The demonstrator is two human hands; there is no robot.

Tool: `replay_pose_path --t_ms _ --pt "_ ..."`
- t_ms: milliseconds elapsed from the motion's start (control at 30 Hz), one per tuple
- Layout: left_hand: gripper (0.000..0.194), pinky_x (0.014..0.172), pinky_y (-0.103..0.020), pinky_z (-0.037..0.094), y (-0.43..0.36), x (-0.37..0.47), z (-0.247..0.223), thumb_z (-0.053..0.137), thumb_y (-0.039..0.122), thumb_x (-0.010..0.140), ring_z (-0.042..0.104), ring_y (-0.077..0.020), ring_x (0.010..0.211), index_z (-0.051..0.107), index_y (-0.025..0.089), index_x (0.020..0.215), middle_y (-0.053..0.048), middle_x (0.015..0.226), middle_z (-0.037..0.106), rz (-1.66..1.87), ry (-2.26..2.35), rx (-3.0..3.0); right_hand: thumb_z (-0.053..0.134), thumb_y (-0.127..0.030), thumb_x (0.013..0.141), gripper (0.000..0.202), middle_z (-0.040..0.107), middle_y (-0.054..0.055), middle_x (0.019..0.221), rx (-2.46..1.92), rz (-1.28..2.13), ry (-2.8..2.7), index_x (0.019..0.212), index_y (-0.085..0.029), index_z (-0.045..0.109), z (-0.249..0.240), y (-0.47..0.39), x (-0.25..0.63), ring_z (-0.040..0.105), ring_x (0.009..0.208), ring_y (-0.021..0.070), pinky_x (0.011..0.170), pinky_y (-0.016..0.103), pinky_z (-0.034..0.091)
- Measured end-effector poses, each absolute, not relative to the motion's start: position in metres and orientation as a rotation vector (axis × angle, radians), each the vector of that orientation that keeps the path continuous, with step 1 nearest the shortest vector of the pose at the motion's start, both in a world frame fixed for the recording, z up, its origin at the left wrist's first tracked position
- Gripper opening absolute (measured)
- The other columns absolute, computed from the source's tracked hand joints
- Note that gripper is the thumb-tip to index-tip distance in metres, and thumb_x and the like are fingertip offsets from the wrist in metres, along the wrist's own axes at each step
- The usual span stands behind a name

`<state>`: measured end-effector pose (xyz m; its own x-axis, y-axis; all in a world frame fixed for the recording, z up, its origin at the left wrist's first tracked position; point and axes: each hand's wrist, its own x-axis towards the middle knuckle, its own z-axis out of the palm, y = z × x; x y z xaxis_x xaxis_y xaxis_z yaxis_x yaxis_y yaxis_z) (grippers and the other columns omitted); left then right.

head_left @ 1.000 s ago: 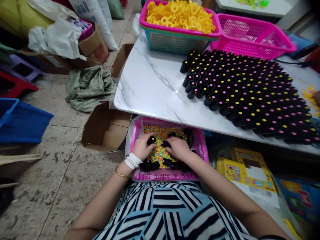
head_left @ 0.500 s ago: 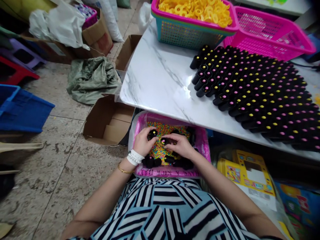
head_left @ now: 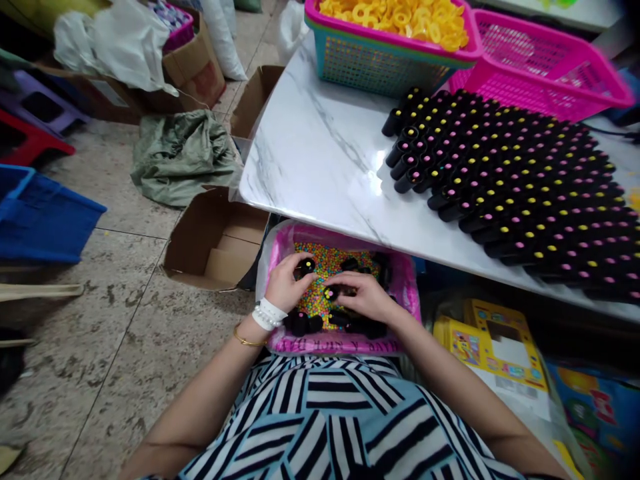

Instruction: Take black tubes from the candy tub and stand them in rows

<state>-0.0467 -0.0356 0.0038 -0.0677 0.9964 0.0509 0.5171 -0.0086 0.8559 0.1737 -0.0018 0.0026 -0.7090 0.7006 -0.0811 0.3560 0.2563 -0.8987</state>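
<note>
Over a pink tray of small coloured beads, my left hand is closed round a black cylinder with a yellow dot on its end. My right hand has its fingers round another black piece, with pink and yellow spots at its tip. Other black cylinders lie among the beads, partly hidden by the hands. On the white marble table, many black cylinders stand in close rows, with pink or yellow dots on top.
A teal and pink basket of yellow pieces and a pink basket stand at the table's back. Left are an open carton, green sacking and a blue crate. Yellow packages lie to the right.
My right hand has shifted slightly down and right, and the black piece at its fingertips sits lower. My left hand holds its cylinder in nearly the same place.
</note>
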Motion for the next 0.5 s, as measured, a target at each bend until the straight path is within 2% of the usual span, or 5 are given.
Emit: replay_pose_path --t_ms 100,200,333,500 --pt "0.034 0.095 -0.039 0.05 -0.035 -0.047 0.006 0.069 0.022 0.078 0.064 -0.0205 0.102 0.063 0.02 0.111 -0.006 0.109 0.069 0.965 1.641 1.614 0.07 -0.023 0.078 0.032 0.065 0.005 0.11 -1.007 1.612 -1.871 0.11 -0.022 0.066 0.017 -0.005 0.183 0.065 0.093 0.0167 0.079 0.028 0.053" --pt "0.033 0.094 -0.039 0.049 -0.033 -0.046 0.01 0.068 0.023 0.078 0.063 -0.0206 0.102 0.064 0.02 0.111 -0.006 0.108 0.068 0.93 1.629 1.635 0.071 -0.024 0.077 0.029 0.065 0.006 0.106 -1.007 1.483 -1.88 0.106 -0.021 0.067 0.04 -0.008 0.184 0.064 0.09 0.0161 0.077 0.028 0.052" --pt "0.035 0.091 -0.039 0.05 -0.031 -0.044 0.012 0.069 0.023 0.078 0.064 -0.0209 0.099 0.063 0.02 0.112 -0.006 0.108 0.067 0.869 1.621 1.623 0.07 -0.022 0.078 0.03 0.068 0.004 0.101 -1.02 1.025 -2.055 0.107 -0.023 0.067 0.082 0.001 0.184 0.063 0.093 0.018 0.085 0.033 0.05" --pt "0.032 0.092 -0.04 0.05 -0.031 -0.045 0.011 0.07 0.024 0.078 0.063 -0.021 0.101 0.064 0.021 0.109 -0.006 0.107 0.067 0.894 1.528 1.686 0.07 -0.027 0.078 0.026 0.069 0.004 0.093 -1.3 0.332 -1.945 0.104 -0.022 0.068 0.104 0.045 0.186 0.06 0.087 0.0205 0.082 0.038 0.049"
